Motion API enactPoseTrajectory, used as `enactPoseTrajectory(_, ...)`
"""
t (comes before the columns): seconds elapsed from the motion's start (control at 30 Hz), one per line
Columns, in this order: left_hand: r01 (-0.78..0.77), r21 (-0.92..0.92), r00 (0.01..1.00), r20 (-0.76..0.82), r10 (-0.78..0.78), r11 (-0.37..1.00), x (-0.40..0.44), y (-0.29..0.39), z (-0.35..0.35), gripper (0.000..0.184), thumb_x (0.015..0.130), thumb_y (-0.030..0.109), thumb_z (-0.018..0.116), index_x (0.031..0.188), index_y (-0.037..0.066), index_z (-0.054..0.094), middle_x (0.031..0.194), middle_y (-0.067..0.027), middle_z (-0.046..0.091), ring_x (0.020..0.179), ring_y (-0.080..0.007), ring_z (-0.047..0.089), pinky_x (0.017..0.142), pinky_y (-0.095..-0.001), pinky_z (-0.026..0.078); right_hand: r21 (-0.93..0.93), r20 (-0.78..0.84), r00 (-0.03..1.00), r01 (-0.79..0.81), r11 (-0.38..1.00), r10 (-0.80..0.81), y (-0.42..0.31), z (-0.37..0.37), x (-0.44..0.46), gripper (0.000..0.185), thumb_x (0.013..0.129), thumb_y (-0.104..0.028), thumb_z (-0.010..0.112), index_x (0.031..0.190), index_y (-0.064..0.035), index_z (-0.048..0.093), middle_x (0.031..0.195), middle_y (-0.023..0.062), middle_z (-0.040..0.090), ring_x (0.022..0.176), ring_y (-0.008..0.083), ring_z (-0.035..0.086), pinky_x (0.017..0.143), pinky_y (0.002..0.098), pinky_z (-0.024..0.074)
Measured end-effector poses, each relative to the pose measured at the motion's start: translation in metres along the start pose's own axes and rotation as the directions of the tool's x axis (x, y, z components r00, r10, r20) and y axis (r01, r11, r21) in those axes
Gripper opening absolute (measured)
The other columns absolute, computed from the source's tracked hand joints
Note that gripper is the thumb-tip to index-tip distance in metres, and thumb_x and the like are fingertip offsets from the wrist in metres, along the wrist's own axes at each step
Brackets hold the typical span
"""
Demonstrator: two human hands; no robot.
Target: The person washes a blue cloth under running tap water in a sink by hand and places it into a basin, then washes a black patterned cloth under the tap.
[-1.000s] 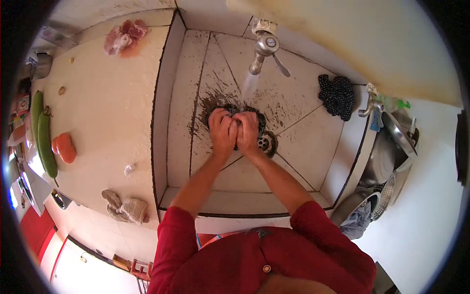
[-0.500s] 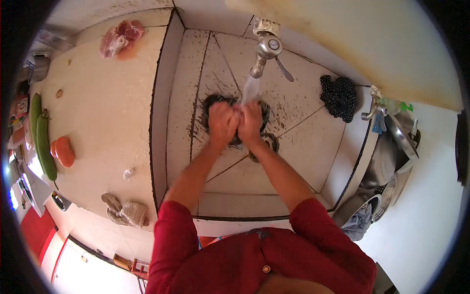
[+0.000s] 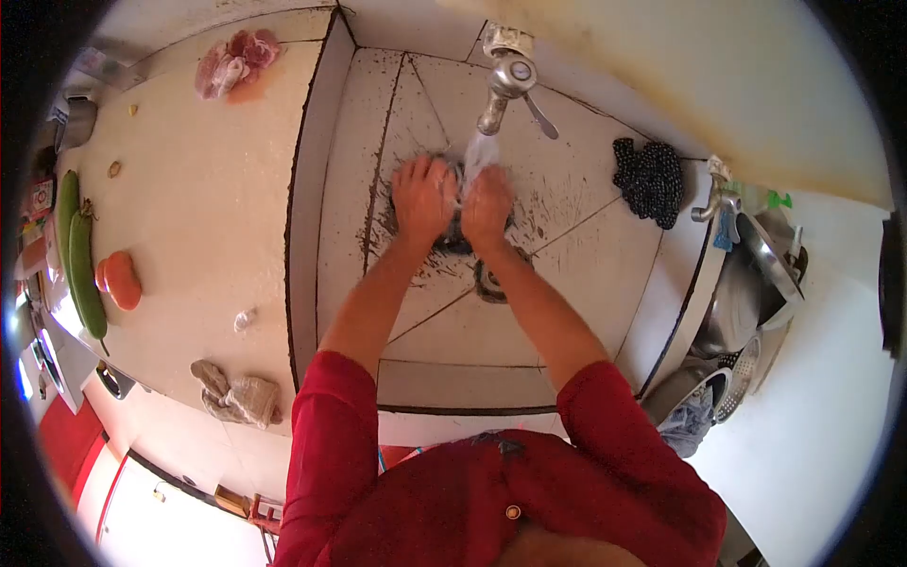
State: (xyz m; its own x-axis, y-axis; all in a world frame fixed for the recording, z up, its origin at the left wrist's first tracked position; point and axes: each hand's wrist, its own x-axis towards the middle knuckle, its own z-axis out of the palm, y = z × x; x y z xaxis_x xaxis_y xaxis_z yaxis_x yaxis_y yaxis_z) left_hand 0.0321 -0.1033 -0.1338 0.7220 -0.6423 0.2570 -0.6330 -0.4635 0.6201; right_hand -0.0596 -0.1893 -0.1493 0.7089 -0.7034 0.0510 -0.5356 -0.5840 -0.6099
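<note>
Water runs from the metal tap [image 3: 510, 80] down between my two hands in the tiled sink [image 3: 567, 312]. My left hand [image 3: 424, 200] lies palm down on a dark, wet object [image 3: 453, 236], its fingers bent over the far side. To the right, my right hand [image 3: 487, 203] is on the same object and is smeared by motion and water. Both hands cover most of the object, so what it is cannot be made out. Dark specks are spattered on the tiles around it. The drain [image 3: 490, 283] is partly hidden by my right wrist.
Black dotted cloth [image 3: 648, 182] lies at the sink's right. Beyond the rim are a second tap [image 3: 715, 194] and metal pots [image 3: 732, 307]. On the left counter are raw meat [image 3: 236, 66], green vegetables [image 3: 83, 274], a tomato [image 3: 119, 281] and a beige cloth [image 3: 236, 394].
Both hands have moved up, nearer the tap, and a little apart. My left hand's fingers have gone from curled to more stretched over the dark object.
</note>
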Motion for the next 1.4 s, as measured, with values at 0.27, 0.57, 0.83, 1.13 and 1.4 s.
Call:
enactPoseTrajectory(0.27,-0.156,-0.260,0.972,-0.212,0.101,0.953,0.009,0.053,-0.047,0.016,0.084,0.016,0.062,0.075,0.003,0.060,0.081,-0.0127,0.056,0.078,-0.0351,0.053,0.075,-0.0464,0.039,0.606,-0.103,0.914,-0.254,0.754,0.391,-0.058,-0.046,0.008,0.028,0.094,-0.022,0.050,0.105,0.0006,0.060,0.102,0.0137,0.060,0.091,0.0270,0.057,0.085,0.0365,0.0437)
enactPoseTrajectory(0.57,0.003,-0.259,1.000,0.005,-0.002,0.966,0.041,0.015,-0.001,0.021,0.087,0.018,0.057,0.102,0.003,0.060,0.099,-0.0172,0.056,0.097,-0.0365,0.052,0.089,-0.0521,0.037,-0.220,0.029,0.991,0.131,0.967,-0.128,0.005,0.005,0.050,0.026,0.075,-0.023,0.067,0.097,-0.0089,0.065,0.096,0.0102,0.057,0.097,0.0323,0.054,0.087,0.0471,0.0361)
enactPoseTrajectory(0.83,0.007,-0.031,0.942,0.335,0.004,0.999,-0.035,0.012,-0.060,0.092,0.075,0.046,0.072,0.141,-0.001,0.028,0.145,-0.0180,0.033,0.137,-0.0363,0.028,0.113,-0.0527,0.017,-0.210,-0.299,0.953,-0.022,0.978,-0.043,-0.002,-0.001,0.036,0.020,0.080,-0.026,0.064,0.088,-0.0082,0.066,0.091,0.0082,0.059,0.091,0.0291,0.053,0.085,0.0446,0.0326)
enactPoseTrajectory(1.13,-0.166,0.321,0.968,0.233,0.092,0.933,-0.044,-0.024,-0.024,0.112,0.064,0.052,0.077,0.143,-0.006,0.024,0.151,-0.0171,0.023,0.142,-0.0303,0.019,0.116,-0.0497,0.012,-0.039,-0.038,0.889,0.456,0.889,-0.457,-0.072,-0.008,-0.016,0.020,0.077,-0.015,0.065,0.066,-0.0051,0.052,0.069,0.0115,0.052,0.071,0.0312,0.050,0.064,0.0432,0.0389)
enactPoseTrajectory(1.4,-0.035,0.033,0.966,0.257,0.026,0.999,-0.048,-0.008,-0.038,0.113,0.067,0.058,0.075,0.143,-0.006,0.022,0.148,-0.0237,0.027,0.139,-0.0381,0.022,0.113,-0.0556,0.013,-0.036,-0.119,0.960,0.250,0.968,-0.252,-0.061,-0.001,0.038,0.018,0.080,-0.021,0.065,0.089,-0.0057,0.059,0.088,0.0121,0.057,0.079,0.0335,0.056,0.066,0.0505,0.0386)
